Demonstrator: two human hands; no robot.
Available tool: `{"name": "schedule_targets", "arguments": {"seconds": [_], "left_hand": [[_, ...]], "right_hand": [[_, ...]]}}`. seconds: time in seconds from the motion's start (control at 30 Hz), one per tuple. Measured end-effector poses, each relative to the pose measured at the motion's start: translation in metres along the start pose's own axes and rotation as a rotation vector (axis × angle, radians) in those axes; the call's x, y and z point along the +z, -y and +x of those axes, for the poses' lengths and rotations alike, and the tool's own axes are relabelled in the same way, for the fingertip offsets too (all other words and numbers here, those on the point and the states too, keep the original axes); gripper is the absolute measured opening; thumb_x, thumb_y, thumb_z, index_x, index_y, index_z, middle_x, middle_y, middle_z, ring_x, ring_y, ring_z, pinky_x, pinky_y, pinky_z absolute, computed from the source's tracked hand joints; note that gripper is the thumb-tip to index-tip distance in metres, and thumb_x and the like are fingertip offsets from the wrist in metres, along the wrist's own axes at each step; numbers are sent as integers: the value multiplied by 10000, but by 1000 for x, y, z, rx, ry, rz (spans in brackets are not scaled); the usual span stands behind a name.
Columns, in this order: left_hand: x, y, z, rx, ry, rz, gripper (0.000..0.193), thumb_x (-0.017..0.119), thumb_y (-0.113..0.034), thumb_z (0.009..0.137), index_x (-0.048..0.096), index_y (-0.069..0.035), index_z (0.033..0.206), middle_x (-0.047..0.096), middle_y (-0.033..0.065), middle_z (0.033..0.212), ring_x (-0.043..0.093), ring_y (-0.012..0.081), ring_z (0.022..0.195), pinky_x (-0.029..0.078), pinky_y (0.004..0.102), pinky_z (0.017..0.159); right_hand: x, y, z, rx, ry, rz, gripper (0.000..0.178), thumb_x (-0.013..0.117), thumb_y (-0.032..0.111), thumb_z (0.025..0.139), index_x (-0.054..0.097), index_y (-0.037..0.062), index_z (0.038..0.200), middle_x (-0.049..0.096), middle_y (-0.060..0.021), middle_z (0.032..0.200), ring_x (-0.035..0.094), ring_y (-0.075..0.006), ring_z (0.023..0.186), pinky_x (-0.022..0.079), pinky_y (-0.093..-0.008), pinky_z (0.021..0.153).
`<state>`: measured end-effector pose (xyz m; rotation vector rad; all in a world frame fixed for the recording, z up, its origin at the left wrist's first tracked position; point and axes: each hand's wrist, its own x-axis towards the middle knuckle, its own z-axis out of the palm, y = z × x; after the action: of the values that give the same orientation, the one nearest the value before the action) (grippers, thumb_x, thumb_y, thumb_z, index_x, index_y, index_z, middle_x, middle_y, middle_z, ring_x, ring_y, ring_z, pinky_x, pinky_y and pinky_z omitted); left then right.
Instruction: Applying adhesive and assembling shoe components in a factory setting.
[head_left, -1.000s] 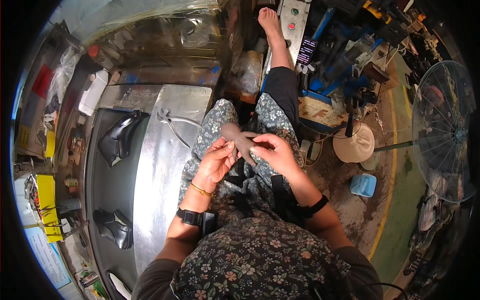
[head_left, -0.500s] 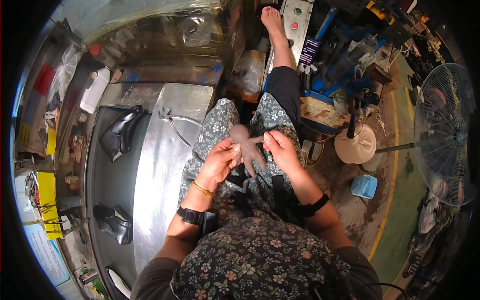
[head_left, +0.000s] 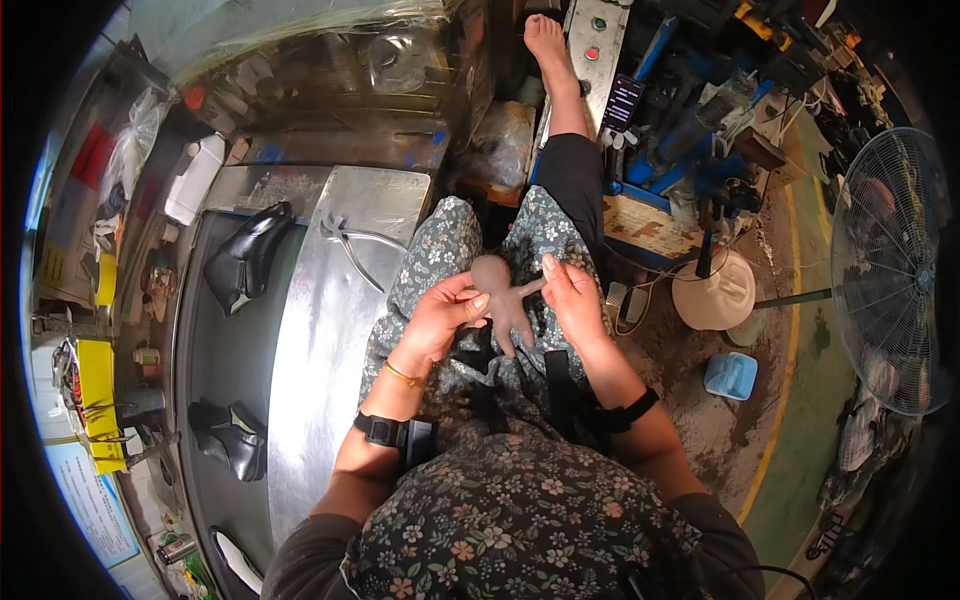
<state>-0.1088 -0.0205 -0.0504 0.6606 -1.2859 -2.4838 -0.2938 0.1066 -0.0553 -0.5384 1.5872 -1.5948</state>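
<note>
A small grey-brown doll-shaped figure (head_left: 507,308), with a round head, outstretched arms and legs, is held over my lap. My left hand (head_left: 440,315) is closed on its left side, thumb on the front near the shoulder. My right hand (head_left: 573,303) is closed at the end of the arm on the other side, with one fingertip raised above it; the fingers hide that arm's tip. The figure's legs hang toward me over the floral apron (head_left: 490,510).
Left of my lap stands a metal worktop (head_left: 320,350) with pincers (head_left: 350,252) on it. Beyond it, a dark belt (head_left: 225,360) carries black shoe parts (head_left: 247,255). On the right are a white bucket (head_left: 712,290), a blue container (head_left: 730,375) and a large fan (head_left: 890,270).
The figure has shifted slightly right and turned a little more upright. My right fingers have moved slightly right and up along its arm, while my left hand keeps its hold.
</note>
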Motion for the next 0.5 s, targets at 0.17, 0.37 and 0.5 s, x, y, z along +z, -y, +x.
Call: {"name": "schedule_targets", "arguments": {"seconds": [0.17, 0.37, 0.5], "left_hand": [[4, 2, -1, -19, -80, -119, 377, 637, -79, 914, 563, -44, 1281, 691, 24, 988, 627, 75, 849, 514, 221, 757], [30, 2, 1, 203, -115, -108, 394, 617, -30, 908, 551, -39, 1296, 686, 50, 1076, 631, 116, 964, 489, 258, 869], [41, -3, 7, 208, -239, -110, 496, 535, -168, 981, 382, -83, 1446, 481, 102, 1412, 471, 189, 1253, 407, 349, 1016]], "right_hand": [[1, -2, -1, -144, 137, 140, 184, 611, 206, 960, 596, 23, 948, 581, 3, 842, 506, -57, 737, 427, -216, 659], [6, 2, -7, 179, 444, 192, 424, 622, 164, 950, 505, -28, 1309, 646, -75, 1097, 606, -113, 939, 502, -249, 770], [20, 13, -9, -89, 118, -24, 325, 663, 165, 912, 623, -93, 1106, 700, -101, 926, 645, -112, 832, 527, -266, 704]]}}
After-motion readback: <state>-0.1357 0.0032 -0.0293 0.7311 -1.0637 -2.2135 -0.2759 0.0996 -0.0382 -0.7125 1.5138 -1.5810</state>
